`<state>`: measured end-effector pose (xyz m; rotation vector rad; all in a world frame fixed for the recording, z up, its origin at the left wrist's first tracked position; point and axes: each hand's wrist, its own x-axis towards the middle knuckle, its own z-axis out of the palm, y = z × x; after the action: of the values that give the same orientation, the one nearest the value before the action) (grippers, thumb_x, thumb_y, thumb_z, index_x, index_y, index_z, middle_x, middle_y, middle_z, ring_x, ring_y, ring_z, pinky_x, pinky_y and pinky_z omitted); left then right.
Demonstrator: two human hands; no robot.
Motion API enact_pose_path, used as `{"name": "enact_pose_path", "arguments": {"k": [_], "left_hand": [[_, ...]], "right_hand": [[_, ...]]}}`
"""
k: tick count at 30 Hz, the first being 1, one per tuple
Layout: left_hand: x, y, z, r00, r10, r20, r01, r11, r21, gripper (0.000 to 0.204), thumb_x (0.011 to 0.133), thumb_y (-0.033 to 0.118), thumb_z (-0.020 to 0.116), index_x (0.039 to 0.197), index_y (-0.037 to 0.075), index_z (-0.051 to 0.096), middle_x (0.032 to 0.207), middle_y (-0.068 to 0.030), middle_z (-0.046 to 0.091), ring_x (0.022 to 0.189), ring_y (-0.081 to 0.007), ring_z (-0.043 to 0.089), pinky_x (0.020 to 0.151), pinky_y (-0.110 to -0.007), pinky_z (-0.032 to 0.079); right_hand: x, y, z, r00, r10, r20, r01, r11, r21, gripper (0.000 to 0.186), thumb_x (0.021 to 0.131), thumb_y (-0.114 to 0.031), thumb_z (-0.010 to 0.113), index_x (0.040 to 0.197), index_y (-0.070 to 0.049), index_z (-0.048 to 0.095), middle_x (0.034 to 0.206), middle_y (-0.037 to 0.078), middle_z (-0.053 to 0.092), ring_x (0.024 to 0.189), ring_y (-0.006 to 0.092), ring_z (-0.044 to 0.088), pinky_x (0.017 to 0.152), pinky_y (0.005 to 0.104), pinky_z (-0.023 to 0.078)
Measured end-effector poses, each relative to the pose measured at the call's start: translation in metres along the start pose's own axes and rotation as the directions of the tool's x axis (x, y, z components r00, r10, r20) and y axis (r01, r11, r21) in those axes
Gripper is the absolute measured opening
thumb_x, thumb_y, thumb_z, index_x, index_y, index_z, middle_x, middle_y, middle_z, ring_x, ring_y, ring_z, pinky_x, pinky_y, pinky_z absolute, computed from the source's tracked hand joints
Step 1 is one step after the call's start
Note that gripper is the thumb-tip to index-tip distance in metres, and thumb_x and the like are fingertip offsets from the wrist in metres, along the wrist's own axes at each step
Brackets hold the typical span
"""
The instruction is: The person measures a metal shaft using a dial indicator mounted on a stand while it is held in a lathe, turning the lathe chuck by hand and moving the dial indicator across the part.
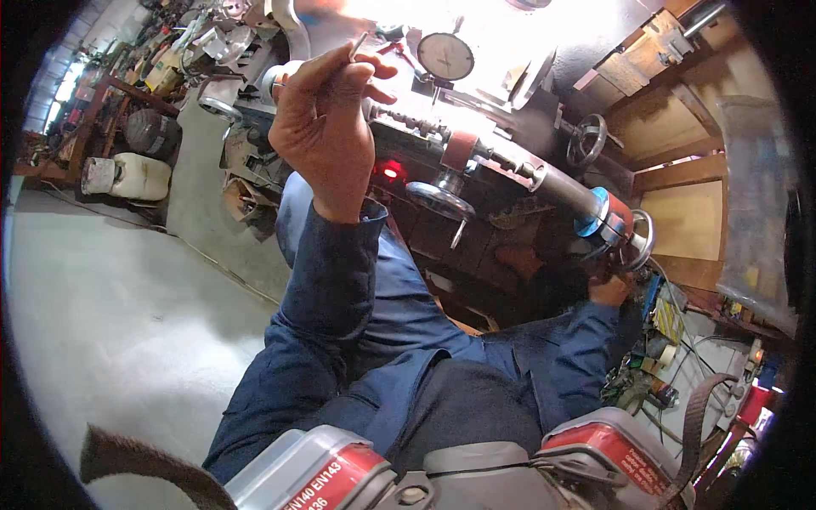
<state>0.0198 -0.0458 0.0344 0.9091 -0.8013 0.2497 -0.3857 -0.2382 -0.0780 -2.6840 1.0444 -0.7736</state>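
Note:
My left hand [327, 127] is raised over the machine, its thumb and forefinger closed on a thin metal rod [359, 44], the other fingers curled. Beyond it are a round dial [444, 56] and a long threaded screw [416, 121]. A chrome handwheel with a crank handle [438, 199] sits below the screw. My right hand [610, 287] is low at the right, just under the end handwheel [643, 240] beside a blue and red collar [595, 219]. Its fingers look curled but are partly hidden, so what they hold is unclear.
At left, a white jug [140, 177] and cluttered shelving [149, 59] border a pale grey floor [119, 323]. A wooden cabinet [680, 217] stands at right, above cables and small items [667, 357]. Another handwheel [586, 138] is at upper right. A respirator [476, 467] hangs below my chest.

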Motion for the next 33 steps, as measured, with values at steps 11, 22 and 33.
{"name": "enact_pose_path", "arguments": {"k": [11, 22, 33], "left_hand": [[-0.009, -0.001, 0.009, 0.939, -0.334, -0.086, 0.328, 0.942, -0.071, 0.015, 0.098, 0.018, 0.059, 0.101, 0.003, 0.062, 0.077, 0.0001, 0.061, 0.064, -0.0033, 0.056, 0.055, -0.016, 0.047], [-0.022, -0.032, 0.015, 0.965, -0.260, 0.035, 0.262, 0.954, -0.143, 0.012, 0.100, 0.014, 0.054, 0.096, 0.003, 0.052, 0.073, 0.0002, 0.054, 0.061, -0.0042, 0.047, 0.054, -0.018, 0.039], [-0.023, -0.025, 0.022, 0.979, -0.196, 0.060, 0.200, 0.977, -0.070, 0.010, 0.099, 0.012, 0.055, 0.097, 0.002, 0.053, 0.075, -0.0020, 0.056, 0.065, -0.0050, 0.050, 0.056, -0.020, 0.040]], "right_hand": [[0.010, -0.023, -0.004, 0.889, 0.301, -0.344, -0.345, 0.936, -0.073, 0.058, 0.098, -0.044, 0.042, 0.130, 0.004, 0.049, 0.116, 0.031, 0.059, 0.102, 0.0478, 0.059, 0.083, 0.0514, 0.047], [0.026, -0.030, -0.011, 0.890, 0.301, -0.342, -0.370, 0.915, -0.158, 0.054, 0.099, -0.044, 0.037, 0.130, -0.003, 0.052, 0.107, 0.027, 0.064, 0.091, 0.0462, 0.063, 0.073, 0.0518, 0.050], [0.024, -0.027, -0.005, 0.891, 0.219, -0.399, -0.301, 0.940, -0.157, 0.058, 0.099, -0.046, 0.036, 0.130, 0.001, 0.051, 0.108, 0.030, 0.063, 0.097, 0.0456, 0.063, 0.078, 0.0508, 0.051]]}}
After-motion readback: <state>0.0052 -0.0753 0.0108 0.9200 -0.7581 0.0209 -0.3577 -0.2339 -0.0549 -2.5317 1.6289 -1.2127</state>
